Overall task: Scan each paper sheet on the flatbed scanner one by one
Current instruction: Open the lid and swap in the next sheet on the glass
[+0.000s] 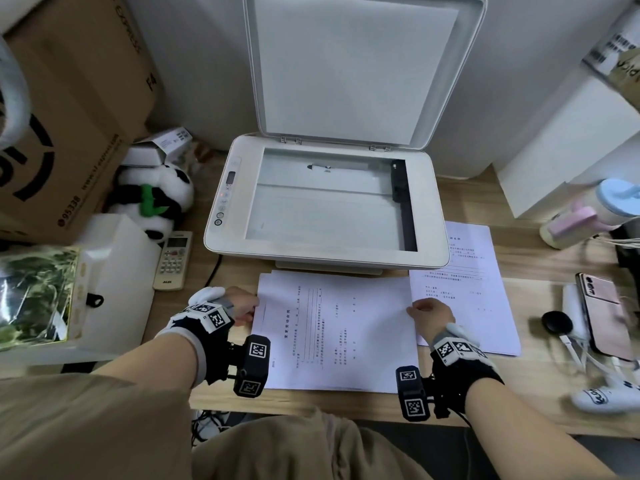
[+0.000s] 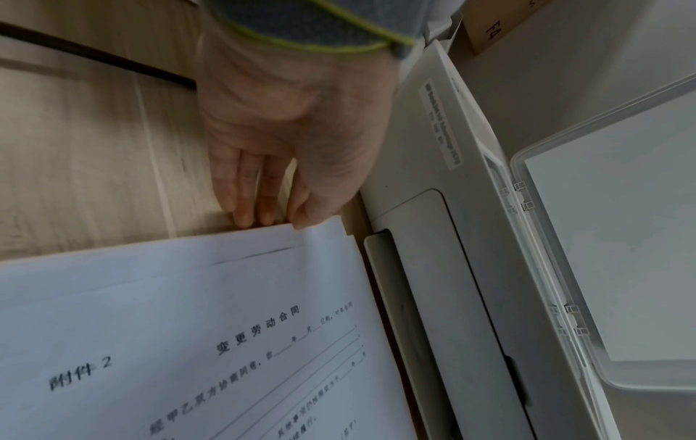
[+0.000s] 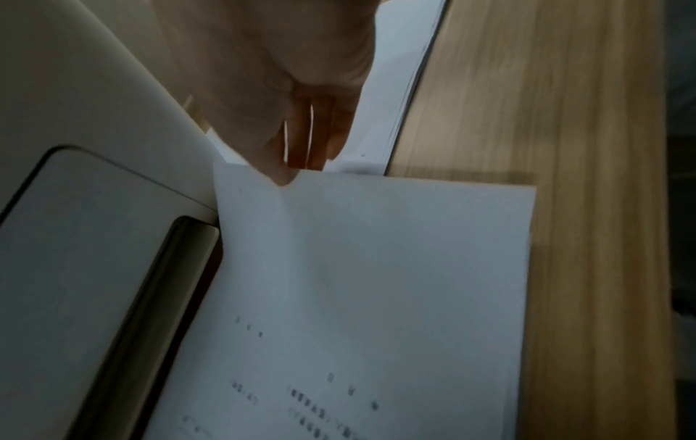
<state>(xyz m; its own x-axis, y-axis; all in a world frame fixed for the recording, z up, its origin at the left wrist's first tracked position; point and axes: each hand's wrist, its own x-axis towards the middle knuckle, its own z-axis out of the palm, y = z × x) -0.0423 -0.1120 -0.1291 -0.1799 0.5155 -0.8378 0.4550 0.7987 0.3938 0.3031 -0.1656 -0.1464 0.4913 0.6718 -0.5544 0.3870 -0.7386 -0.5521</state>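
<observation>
A white flatbed scanner (image 1: 221,233) stands at the back of the wooden desk with its lid (image 1: 356,64) raised and its glass (image 1: 329,209) bare. A stack of printed paper sheets (image 1: 332,327) lies in front of it. My left hand (image 1: 242,304) holds the top sheet (image 2: 188,327) at its left edge, thumb on top and fingers (image 2: 244,214) at the edge. My right hand (image 1: 431,311) pinches the same sheet (image 3: 376,268) at its right edge, which is lifted slightly. A second pile of sheets (image 1: 464,299) lies to the right.
A cardboard box (image 1: 69,116), a panda plush (image 1: 156,199), a remote control (image 1: 173,259) and a white box (image 1: 114,278) crowd the left. A phone (image 1: 604,313), cables and a pastel bottle (image 1: 588,216) sit on the right. The desk's front edge is just below my wrists.
</observation>
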